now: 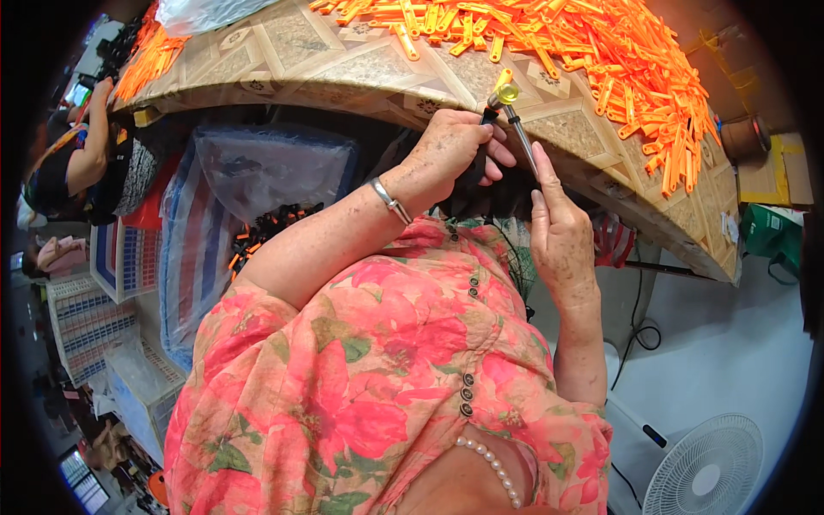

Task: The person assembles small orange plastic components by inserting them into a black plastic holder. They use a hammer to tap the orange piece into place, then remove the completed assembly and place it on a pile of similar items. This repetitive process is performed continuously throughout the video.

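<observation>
At counter (360, 64) edge | left hand (446, 154) clamped on dark tool (493, 101), yellow cap (506, 90) at its top | right hand (558, 232) just below-right, fingers pinching thin metal rod (522, 137), long axis running up-left toward cap | orange pieces (618, 51) beyond both hands.

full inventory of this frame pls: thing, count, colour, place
orange plastic strips: a large heap, orange, table top right
smaller orange pile: one, far left table end
patterned tan table: one, across top
yellow-tipped thin metal tool: one, at table edge, in both hands
clear plastic bag: one, under table
white fan: one, lower right floor
co-worker's arm: one, upper left
silver bracelet: one, left wrist
left hand: grips tool's dark handle
right hand: fingers on tool's shaft
</observation>
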### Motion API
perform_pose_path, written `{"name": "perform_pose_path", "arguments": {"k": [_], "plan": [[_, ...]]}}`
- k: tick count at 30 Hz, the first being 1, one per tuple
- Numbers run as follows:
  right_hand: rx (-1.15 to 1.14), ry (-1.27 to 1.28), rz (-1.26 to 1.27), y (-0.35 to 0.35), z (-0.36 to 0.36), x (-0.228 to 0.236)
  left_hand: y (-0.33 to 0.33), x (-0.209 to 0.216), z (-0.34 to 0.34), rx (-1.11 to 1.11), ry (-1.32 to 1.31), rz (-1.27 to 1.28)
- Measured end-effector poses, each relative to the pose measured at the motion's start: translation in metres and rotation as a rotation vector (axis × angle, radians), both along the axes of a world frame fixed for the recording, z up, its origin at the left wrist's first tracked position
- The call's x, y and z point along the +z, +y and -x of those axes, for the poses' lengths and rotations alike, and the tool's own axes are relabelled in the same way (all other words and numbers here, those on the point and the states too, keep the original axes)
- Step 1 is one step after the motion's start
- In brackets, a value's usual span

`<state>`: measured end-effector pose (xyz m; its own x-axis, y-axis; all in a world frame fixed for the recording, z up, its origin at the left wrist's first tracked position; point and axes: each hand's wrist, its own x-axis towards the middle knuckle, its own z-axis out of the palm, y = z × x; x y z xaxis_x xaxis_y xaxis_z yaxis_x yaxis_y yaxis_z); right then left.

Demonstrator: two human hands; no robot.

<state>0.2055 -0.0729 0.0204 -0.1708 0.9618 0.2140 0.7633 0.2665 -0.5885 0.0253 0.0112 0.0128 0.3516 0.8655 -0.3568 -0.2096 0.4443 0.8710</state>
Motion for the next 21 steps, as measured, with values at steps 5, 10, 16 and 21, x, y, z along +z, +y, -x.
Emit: {"name": "perform_pose_path", "arguments": {"k": [5, 10, 16, 21], "plan": [[0.030, 0.238, -0.230, -0.003, -0.002, -0.003, -0.005, 0.000, 0.002, 0.019, 0.017, 0.021], [-0.024, 0.123, 0.084, -0.005, 0.001, -0.013, -0.003, 0.002, 0.003, 0.011, 0.020, 0.014], [-0.018, 0.229, -0.111, -0.004, 0.003, -0.002, -0.006, -0.001, 0.005, 0.039, 0.005, 0.020], [-0.008, 0.100, -0.010, 0.004, 0.005, -0.016, -0.005, -0.002, 0.005, 0.018, 0.020, -0.002]]}}
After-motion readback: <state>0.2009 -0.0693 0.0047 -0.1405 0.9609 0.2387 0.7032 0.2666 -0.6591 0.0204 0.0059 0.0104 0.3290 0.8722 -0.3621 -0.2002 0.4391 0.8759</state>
